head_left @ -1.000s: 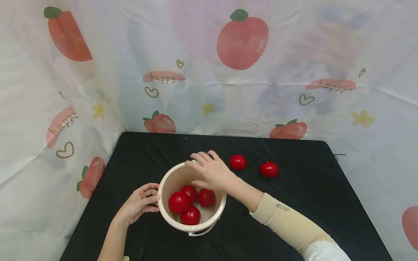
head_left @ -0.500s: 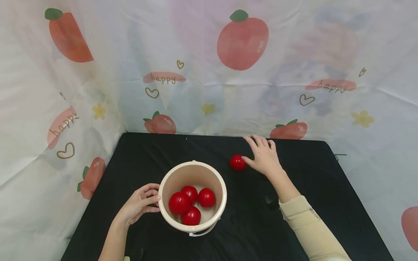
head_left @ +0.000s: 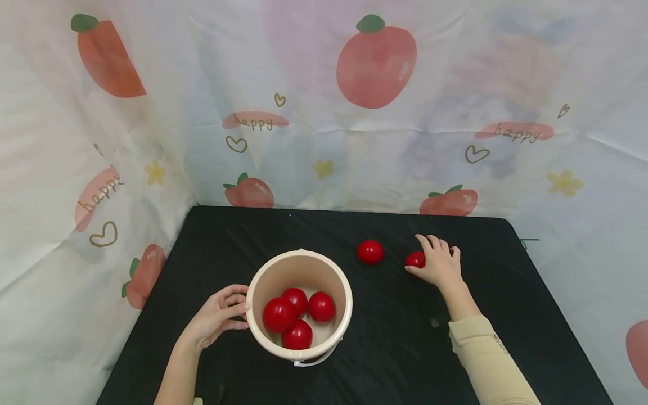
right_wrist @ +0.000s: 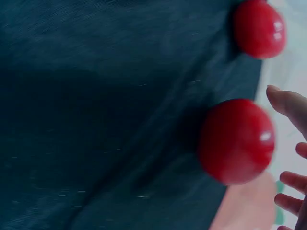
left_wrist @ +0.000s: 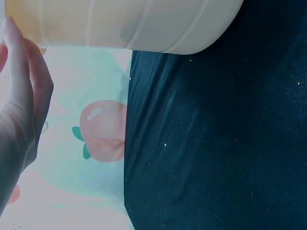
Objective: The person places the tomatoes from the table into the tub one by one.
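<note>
A cream bucket (head_left: 304,268) stands upright on the table with several shiny red balls (head_left: 279,315) inside. My left hand (head_left: 219,316) touches the bucket's outer left side near the rim, fingers spread and relaxed. In the left wrist view, those fingers lie alongside the ribbed bucket wall (left_wrist: 124,24). To the right, my right hand (head_left: 440,265) reaches around a red ball (head_left: 415,259), thumb and fingers spread apart. The right wrist view shows this ball (right_wrist: 236,141) with a gap between it and the fingertips. Another red ball (head_left: 370,252) rests between that hand and the bucket.
A black cloth (head_left: 395,349) covers the table. Pale curtains (head_left: 304,67) printed with fruit and "happy" rise behind the table and along its sides. The bucket's white handle (head_left: 319,359) hangs down on its near side.
My right hand has moved from over the bucket, out to the right and past the nearer ball, then down beside the right-hand ball. My left hand and the bucket have stayed put.
</note>
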